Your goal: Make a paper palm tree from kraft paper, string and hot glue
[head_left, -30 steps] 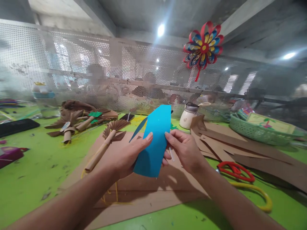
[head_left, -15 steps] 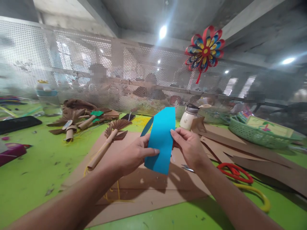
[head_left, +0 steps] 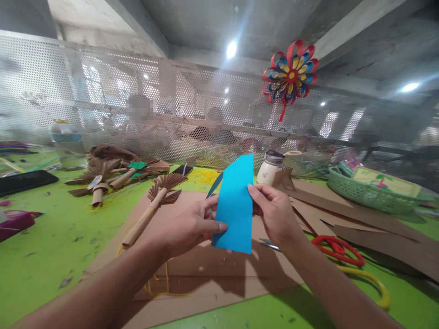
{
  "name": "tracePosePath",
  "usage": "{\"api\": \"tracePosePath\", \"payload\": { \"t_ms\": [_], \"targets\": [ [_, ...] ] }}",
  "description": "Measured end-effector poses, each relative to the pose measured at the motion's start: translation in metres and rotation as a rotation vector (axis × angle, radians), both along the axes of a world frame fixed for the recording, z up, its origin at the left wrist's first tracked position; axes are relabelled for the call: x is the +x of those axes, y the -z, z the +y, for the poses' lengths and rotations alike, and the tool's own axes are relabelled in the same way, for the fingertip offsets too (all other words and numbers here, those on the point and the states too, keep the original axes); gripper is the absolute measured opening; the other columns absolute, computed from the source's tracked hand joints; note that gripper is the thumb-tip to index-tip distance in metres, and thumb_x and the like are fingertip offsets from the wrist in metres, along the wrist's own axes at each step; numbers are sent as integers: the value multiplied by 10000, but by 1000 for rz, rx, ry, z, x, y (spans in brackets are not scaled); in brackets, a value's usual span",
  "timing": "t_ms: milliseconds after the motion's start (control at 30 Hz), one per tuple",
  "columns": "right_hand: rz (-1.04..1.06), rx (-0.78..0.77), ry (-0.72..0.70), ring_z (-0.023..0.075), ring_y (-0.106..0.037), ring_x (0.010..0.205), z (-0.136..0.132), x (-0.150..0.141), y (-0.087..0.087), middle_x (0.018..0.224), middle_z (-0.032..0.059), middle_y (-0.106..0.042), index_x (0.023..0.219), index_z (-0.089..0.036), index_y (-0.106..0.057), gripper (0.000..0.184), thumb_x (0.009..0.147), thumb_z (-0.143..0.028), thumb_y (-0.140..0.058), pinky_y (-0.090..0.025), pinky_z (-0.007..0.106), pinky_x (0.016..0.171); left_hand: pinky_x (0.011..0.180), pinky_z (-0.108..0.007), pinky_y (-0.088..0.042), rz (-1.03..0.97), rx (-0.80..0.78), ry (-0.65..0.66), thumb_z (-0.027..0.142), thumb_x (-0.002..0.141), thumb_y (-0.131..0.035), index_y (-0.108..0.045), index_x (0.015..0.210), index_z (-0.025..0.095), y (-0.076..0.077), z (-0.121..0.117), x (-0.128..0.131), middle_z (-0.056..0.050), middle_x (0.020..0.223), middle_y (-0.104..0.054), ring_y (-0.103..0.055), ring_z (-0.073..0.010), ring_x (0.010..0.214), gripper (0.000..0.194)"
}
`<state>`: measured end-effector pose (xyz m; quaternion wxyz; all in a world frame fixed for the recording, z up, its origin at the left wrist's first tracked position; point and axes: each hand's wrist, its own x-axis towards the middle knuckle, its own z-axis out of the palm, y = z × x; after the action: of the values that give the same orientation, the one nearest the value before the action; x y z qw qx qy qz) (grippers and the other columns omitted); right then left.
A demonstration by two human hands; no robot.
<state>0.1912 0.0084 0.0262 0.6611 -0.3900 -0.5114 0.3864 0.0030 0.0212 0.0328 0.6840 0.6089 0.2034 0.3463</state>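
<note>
A strip of blue paper is held up over the brown cardboard sheet, its far end curling back to the left. My left hand pinches the lower left edge, thumb on the front and fingers behind. At the right edge, my right hand grips the paper between thumb and fingertips. Scissors with red and yellow handles lie by my right forearm, their blade tips showing left of it. To the left, a rolled brown paper tube with a pleated fan top rests on the cardboard.
Cut brown paper pieces and a green basket lie on the right. A cream bottle stands behind. More brown paper figures, a black phone and a jar are left. A paper flower hangs above.
The blue paper has moved to the right and now stands more upright. My left thumb has slid down to its lower left edge; my right hand still pinches the right edge.
</note>
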Motion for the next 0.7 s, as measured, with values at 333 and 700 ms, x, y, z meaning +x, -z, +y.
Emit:
{"api": "tracePosePath", "payload": {
  "t_ms": [333, 700],
  "targets": [
    [128, 7, -85, 101, -451, 527, 1, -2, 0, 585, -28, -539, 720, -152, -643, 257, 758, -394, -721, -399, 241, 517, 567, -279, -536, -53, -187, 194, 145, 752, -627, -510, 1296, 241, -10, -3, -1, -82, 996, -679, -658, -186, 670, 565],
    [115, 3, -60, 102, -476, 464, 5, 3, -5, 535, -14, -578, 694, -158, -652, 343, 748, -496, -687, -389, 239, 470, 651, -366, -526, -60, -136, 157, 84, 733, -612, -489, 1304, 220, -9, 3, -1, -44, 797, -654, -638, -208, 686, 600]
  ]
}}
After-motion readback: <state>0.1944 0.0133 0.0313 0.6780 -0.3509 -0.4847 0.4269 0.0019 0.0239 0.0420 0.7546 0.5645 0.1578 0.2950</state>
